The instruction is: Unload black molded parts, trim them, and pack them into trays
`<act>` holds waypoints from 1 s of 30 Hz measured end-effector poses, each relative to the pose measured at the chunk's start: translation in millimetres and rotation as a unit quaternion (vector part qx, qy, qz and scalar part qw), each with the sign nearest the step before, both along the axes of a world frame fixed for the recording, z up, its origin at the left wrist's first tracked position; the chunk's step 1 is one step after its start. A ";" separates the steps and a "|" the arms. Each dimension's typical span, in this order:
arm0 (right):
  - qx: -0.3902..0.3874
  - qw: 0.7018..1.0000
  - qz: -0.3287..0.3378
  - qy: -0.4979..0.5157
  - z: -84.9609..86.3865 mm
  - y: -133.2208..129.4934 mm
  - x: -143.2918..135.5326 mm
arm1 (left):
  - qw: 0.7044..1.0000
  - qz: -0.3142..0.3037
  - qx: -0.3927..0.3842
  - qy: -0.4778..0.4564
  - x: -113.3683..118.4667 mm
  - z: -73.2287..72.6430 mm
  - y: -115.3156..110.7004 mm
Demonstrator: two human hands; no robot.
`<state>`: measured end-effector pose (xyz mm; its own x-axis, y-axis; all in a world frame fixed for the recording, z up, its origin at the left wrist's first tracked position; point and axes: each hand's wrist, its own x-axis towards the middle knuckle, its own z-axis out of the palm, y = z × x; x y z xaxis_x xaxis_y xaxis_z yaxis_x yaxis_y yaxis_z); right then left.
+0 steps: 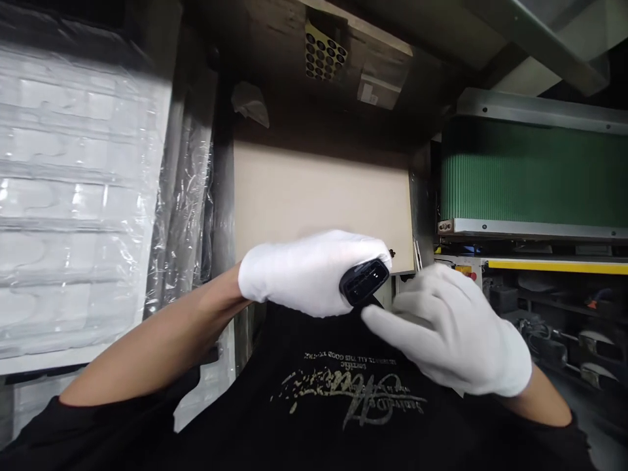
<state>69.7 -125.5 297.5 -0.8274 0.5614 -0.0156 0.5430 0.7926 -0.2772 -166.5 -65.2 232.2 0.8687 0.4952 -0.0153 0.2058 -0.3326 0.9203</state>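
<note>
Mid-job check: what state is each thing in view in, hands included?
Left hand: gloved, closed around the black device.
Black device: held tilted, two small bright marks on its face; lit or reflecting, unclear.
Right hand: gloved, thumb spread from fingers, near the device; contact unclear.
Tan board: lying flat.
White piece: crumpled.
Clear film: crinkled.

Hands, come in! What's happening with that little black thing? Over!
Left hand: gripping the black device. Right hand: open, close by, blurred, contact unclear. Nothing seen blocking the device's glossy front.
</note>
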 end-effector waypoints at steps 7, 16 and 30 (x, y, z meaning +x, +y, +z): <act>0.039 0.996 0.073 -0.034 -11.8 12.6 -31.3 | 1.000 -0.012 -0.011 0.008 -5.5 -1.2 -5.0; 0.260 0.963 -0.012 -0.072 -14.2 4.0 -29.8 | 1.000 0.008 -0.009 0.008 -4.5 -9.1 -10.3; -0.094 0.956 -0.161 0.225 3.0 -6.5 -37.9 | 0.998 0.038 -0.018 -0.046 -17.6 1.8 -14.2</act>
